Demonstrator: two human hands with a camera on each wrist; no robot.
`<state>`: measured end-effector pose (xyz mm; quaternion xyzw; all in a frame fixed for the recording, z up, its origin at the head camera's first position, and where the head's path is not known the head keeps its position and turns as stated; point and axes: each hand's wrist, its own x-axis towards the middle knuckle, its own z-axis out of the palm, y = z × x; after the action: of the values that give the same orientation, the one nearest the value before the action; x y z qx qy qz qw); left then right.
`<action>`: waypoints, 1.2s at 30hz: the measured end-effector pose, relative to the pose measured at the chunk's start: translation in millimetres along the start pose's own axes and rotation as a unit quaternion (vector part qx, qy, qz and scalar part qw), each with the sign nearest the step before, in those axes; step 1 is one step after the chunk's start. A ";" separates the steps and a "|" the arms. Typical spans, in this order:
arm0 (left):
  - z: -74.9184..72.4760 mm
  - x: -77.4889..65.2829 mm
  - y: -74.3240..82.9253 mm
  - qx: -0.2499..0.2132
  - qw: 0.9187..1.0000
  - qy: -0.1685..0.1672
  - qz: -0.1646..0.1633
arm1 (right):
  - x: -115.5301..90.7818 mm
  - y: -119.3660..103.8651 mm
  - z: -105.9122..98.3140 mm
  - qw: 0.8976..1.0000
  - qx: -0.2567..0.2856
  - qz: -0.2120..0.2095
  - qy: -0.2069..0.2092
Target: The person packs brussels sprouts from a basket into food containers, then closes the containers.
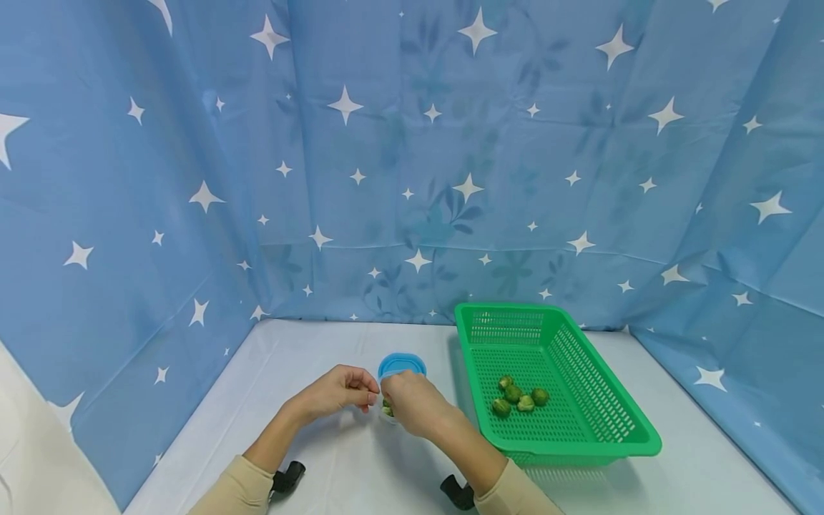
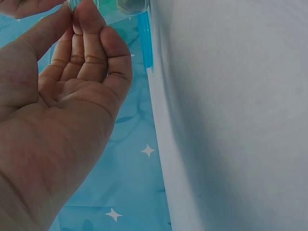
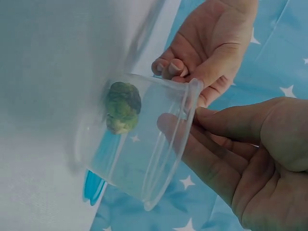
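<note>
A clear plastic tub (image 3: 144, 144) stands on the table with Brussels sprouts (image 3: 123, 107) at its bottom. My left hand (image 1: 344, 390) has its thumb and forefinger pinching the tub's rim, its other fingers curled beneath in the left wrist view. Opposite it, my right hand (image 3: 269, 159) pinches the same rim between thumb and fingers, one fingertip showing through the clear wall. From the head view, the right hand hides most of the tub. Just behind the tub lies a round blue lid (image 1: 402, 363).
To the right stands a green plastic basket (image 1: 611, 386) with several Brussels sprouts (image 1: 513, 393) on its floor. White cloth covers the table (image 1: 309, 350). A blue curtain (image 1: 386, 179) with white stars closes off the back and both sides.
</note>
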<state>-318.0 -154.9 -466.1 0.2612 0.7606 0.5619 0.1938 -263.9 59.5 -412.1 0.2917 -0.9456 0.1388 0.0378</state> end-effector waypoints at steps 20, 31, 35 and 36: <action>-0.3 0.2 -0.6 0.001 1.000 0.000 -0.003 | -10.5 -3.0 -30.5 0.999 0.031 -0.016 0.023; -0.1 -0.6 -1.4 0.004 1.000 0.001 -0.005 | -15.5 -1.8 -43.4 0.997 0.056 -0.033 0.042; -0.3 -0.3 -1.2 0.005 1.000 0.000 -0.004 | -17.1 -1.1 -48.8 0.996 0.064 -0.039 0.049; -0.5 0.0 -1.2 0.005 1.000 0.000 -0.004 | -17.5 -0.9 -50.1 0.996 0.068 -0.039 0.049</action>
<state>-318.5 -155.6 -467.1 0.2593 0.7644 0.5574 0.1943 -249.4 82.5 -366.5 0.3235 -0.9188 0.2154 0.0692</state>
